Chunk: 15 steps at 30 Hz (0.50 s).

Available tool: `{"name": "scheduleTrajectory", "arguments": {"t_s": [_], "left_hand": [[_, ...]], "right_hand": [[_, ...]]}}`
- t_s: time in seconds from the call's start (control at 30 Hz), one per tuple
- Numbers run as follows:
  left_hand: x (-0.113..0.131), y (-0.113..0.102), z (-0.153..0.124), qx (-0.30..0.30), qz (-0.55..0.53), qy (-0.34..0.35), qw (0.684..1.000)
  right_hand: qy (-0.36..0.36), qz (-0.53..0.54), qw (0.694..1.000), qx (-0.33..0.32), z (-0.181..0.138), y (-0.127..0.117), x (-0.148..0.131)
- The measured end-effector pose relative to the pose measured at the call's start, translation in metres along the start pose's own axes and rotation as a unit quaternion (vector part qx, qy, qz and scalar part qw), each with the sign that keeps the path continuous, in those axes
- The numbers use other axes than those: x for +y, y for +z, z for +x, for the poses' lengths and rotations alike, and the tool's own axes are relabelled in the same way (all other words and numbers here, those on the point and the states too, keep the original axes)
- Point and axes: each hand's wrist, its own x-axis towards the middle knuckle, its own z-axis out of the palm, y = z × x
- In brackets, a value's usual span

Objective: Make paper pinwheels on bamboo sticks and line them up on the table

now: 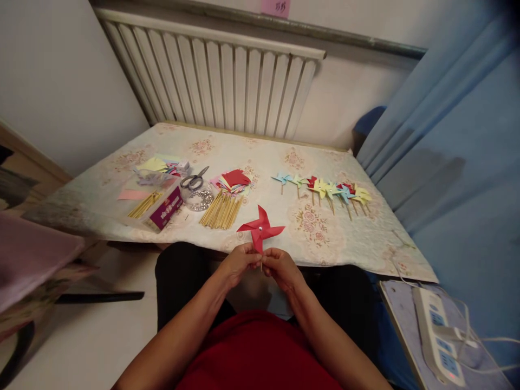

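Observation:
A red paper pinwheel (262,221) with a shiny pin at its centre stands upright before me, just over the table's front edge. My left hand (242,260) pinches its stick from the left, below the blades. From the other side my right hand (280,264) grips the same stick, fingertips close to the left ones. Most of the stick is hidden by my fingers; a short end pokes out beneath. Beyond the pinwheel lie a bundle of golden sticks (221,210) and a stack of coloured paper pieces (235,180) with red on top.
Scissors (195,179) rest on a round clear tub (197,199) of shiny pins. Left of it is a purple-sided box (166,210) with more sticks. Several finished pinwheels (320,188) lie at the right. A power strip (436,336) sits at lower right.

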Motion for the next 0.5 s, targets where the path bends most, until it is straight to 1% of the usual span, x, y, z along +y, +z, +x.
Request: {"name": "scheduleTrajectory", "arguments": {"t_s": [0.13, 0.23, 0.33, 0.43, 0.5], "left_hand": [[0.001, -0.001, 0.007, 0.009, -0.015, 0.006, 1.000], [0.006, 0.001, 0.013, 0.010, -0.003, 0.019, 1.000], [0.009, 0.004, 0.019, 0.014, 0.011, 0.014, 1.000], [0.007, 0.002, 0.029, 0.029, 0.054, 0.019, 0.998], [0.003, -0.003, 0.040, 0.056, 0.111, 0.045, 0.991]], "right_hand": [[-0.001, -0.013, 1.000, 0.018, 0.001, 0.001, -0.001], [-0.005, -0.028, 0.999, 0.030, 0.003, 0.001, -0.002], [-0.009, -0.053, 0.998, 0.044, 0.007, -0.001, -0.002], [-0.020, -0.067, 0.996, 0.057, 0.013, -0.008, -0.004], [-0.025, -0.071, 0.994, 0.075, 0.017, -0.015, -0.005]]}}
